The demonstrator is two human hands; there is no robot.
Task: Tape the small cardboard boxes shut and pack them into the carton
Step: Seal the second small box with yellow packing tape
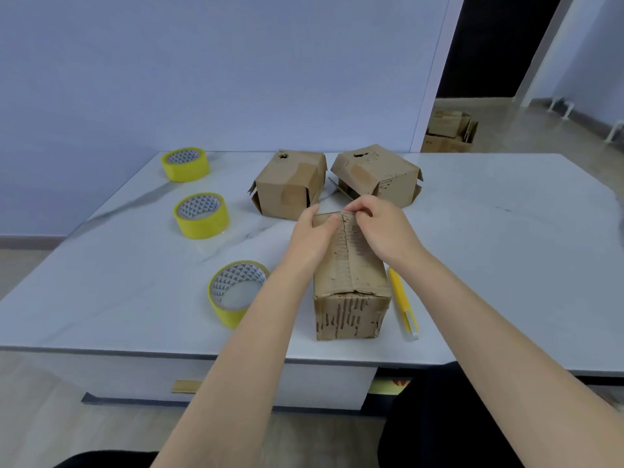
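Both hands hold the flaps of the nearest box closed at its far end.

The worn cardboard box [351,298] stands on the white table [489,238] near the front edge, long side pointing away from the person, top flaps meeting along a centre seam. The left hand [312,236] grasps the far left corner of this box, thumb laid on the top flap. The right hand [380,228] pinches the flap edge at the seam with curled fingertips. A yellow knife [402,303] lies just beside the box on its right. Two more boxes, the left box [288,185] and the right box [378,173], sit behind it, near each other. To the left, well apart, lie the near tape roll [221,312], the middle tape roll [201,216] and the far tape roll [185,164].
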